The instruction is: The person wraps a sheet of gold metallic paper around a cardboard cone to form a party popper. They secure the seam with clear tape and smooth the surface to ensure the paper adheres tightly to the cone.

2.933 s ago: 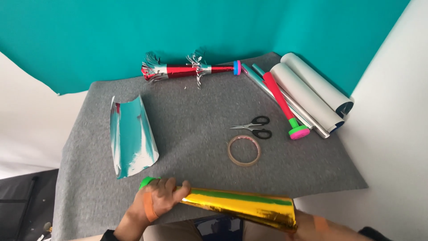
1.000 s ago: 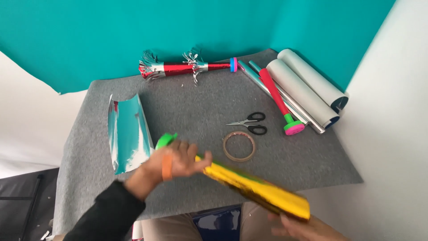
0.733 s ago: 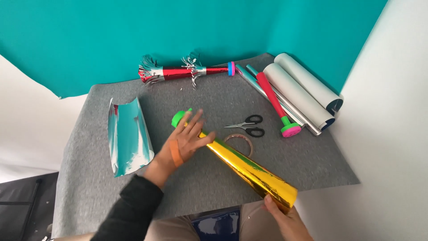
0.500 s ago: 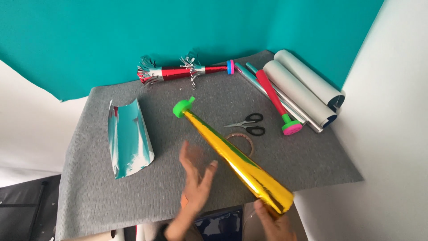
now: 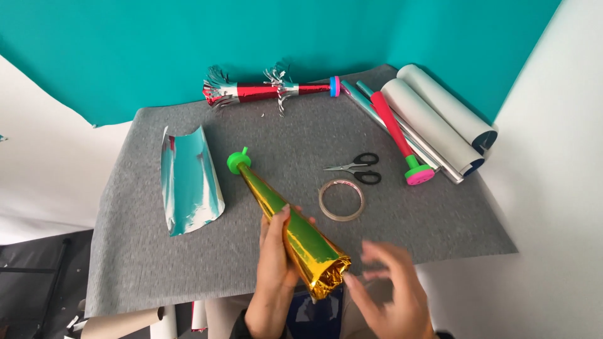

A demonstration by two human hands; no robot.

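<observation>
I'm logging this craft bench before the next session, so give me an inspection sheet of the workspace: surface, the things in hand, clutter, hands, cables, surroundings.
Surface: grey felt mat, some bare patches.
Things in hand: gold foil cone with a green cap; its wide end is crumpled and points toward the person.
Clutter: curled teal foil sheet; red fringed party horn; scissors; tape ring; red stick with pink and green end; white paper rolls.
Hands: left hand grips the cone; right hand, blurred, open beside the cone's wide end.
Cables: nothing seen.
Surroundings: teal backdrop, white wall.
</observation>
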